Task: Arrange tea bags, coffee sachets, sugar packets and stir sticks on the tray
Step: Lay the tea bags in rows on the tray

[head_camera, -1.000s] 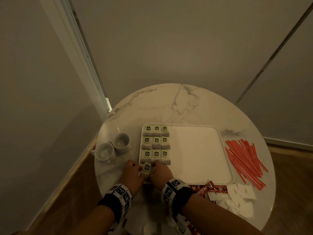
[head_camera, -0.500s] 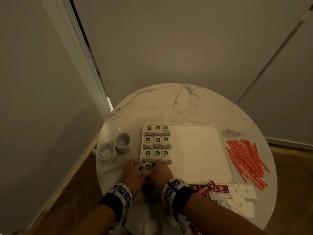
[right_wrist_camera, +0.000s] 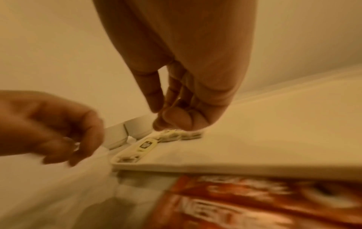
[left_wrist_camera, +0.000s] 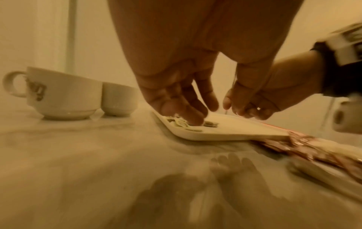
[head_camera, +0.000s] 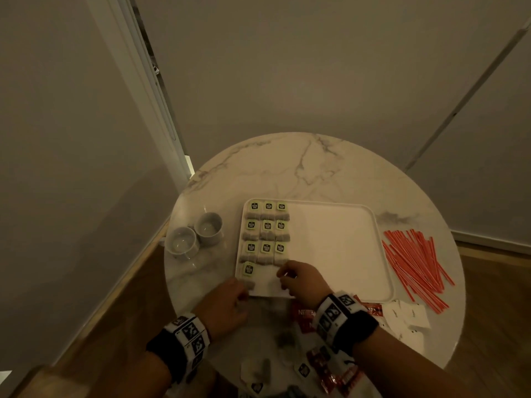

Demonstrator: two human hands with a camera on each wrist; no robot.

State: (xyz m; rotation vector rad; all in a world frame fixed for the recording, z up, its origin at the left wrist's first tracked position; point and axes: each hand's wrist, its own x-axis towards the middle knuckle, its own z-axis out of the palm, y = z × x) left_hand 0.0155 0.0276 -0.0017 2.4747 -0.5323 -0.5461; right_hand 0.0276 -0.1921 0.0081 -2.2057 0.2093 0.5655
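Head view: round marble table (head_camera: 287,168); white tray (head_camera: 339,245) at centre; nine tea bags (head_camera: 267,226) laid three by three in tray's left part, green tags with dark squares above grey pouches; tenth tea bag (head_camera: 248,273) alone in fourth row, tag slightly tilted.
Head view only: red stir sticks (head_camera: 413,262) fanned on table right of tray; white sugar packets (head_camera: 408,314) near table's right front edge; loose tea bags (head_camera: 255,372) by front edge.
Left hand (head_camera: 227,305): off tray's near-left corner, fingers loosely curled, nothing seen held; blurred in right wrist view (right_wrist_camera: 53,128).
Right hand (head_camera: 301,278): over tray's near edge, beside tenth tea bag, fingers curled downward; grip on anything not resolvable, state cannot be told.
Left wrist view: two white cups (left_wrist_camera: 64,96) touching side by side, left of tray, handle and printed mark on nearer cup; fingertips (left_wrist_camera: 188,117) low over tray corner; thin string dangling at right hand (left_wrist_camera: 252,106).
Right wrist view: red coffee sachets (right_wrist_camera: 254,204) against tray's near rim, blurred; fingertips (right_wrist_camera: 176,119) above third-row pouches.
Change from 0.5 s earlier: both hands then together on tenth tea bag; now apart, bag released flat on tray, left hand drawn back toward table edge, right hand shifted rightward.
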